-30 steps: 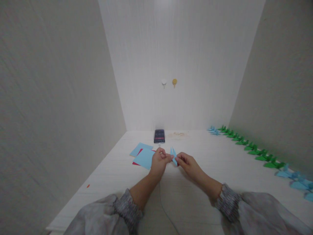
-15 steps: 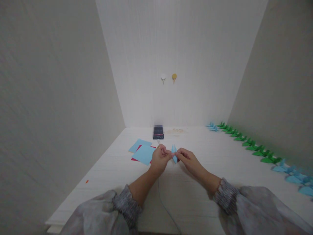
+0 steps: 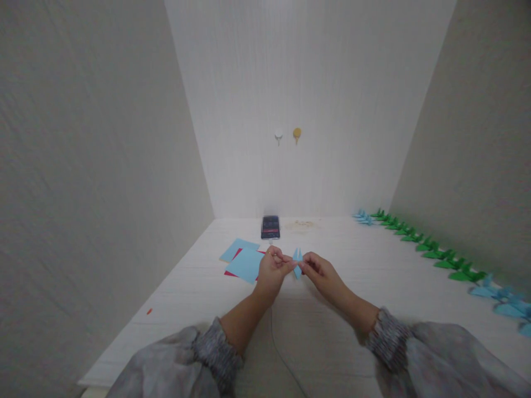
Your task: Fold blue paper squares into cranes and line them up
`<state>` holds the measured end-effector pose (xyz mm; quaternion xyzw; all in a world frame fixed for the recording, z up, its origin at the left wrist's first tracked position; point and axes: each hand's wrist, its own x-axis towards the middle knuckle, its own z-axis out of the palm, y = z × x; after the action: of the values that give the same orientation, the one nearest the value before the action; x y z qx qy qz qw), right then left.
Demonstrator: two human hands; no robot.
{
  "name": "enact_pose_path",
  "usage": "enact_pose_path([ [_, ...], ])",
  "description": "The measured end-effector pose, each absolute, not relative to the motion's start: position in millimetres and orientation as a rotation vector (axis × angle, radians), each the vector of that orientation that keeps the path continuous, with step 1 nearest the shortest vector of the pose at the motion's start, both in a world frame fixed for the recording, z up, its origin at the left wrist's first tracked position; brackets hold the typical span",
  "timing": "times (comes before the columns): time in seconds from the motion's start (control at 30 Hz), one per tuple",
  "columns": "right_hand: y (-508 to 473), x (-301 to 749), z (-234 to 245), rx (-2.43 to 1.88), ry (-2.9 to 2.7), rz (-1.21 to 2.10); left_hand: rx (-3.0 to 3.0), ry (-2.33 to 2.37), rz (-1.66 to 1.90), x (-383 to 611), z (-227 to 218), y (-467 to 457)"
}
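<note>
Between my two hands is a small piece of folded light blue paper (image 3: 297,271), narrow and diamond-shaped, with two points standing up at its top. My left hand (image 3: 272,270) pinches its left edge between thumb and fingers. On the other edge, my right hand (image 3: 319,270) pinches it the same way. The fingertips cover the paper's middle. Just left of my left hand lie flat square sheets, a light blue sheet (image 3: 245,264) over a red sheet (image 3: 230,274), with another light blue sheet (image 3: 239,249) behind them.
A phone (image 3: 270,227) leans at the back, with a cable (image 3: 279,351) running toward me. Along the right wall stands a row of folded green cranes (image 3: 435,253) and blue cranes (image 3: 508,307). An orange scrap (image 3: 149,312) lies at left. Two hooks (image 3: 296,133) are on the back wall.
The whole view has shifted slightly, so everything sits a little lower and further right. Both hands keep their pinch on the folded paper, with hardly any movement of the fingers.
</note>
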<state>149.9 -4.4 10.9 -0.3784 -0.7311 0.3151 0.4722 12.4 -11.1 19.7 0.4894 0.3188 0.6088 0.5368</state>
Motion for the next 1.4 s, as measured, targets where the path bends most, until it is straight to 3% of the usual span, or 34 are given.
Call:
enact_pose_path([
  [0.43,-3,152,12,-0.88,-1.605,0.881,1.239,0.84,1.436,12,17,-11],
  [0.83,-5,152,15,-0.919,-1.71,0.651,1.323,0.838,1.376,16,15,-11],
  [1.4,-8,152,21,-0.913,-1.72,0.645,1.295,0.833,1.334,14,17,-10],
])
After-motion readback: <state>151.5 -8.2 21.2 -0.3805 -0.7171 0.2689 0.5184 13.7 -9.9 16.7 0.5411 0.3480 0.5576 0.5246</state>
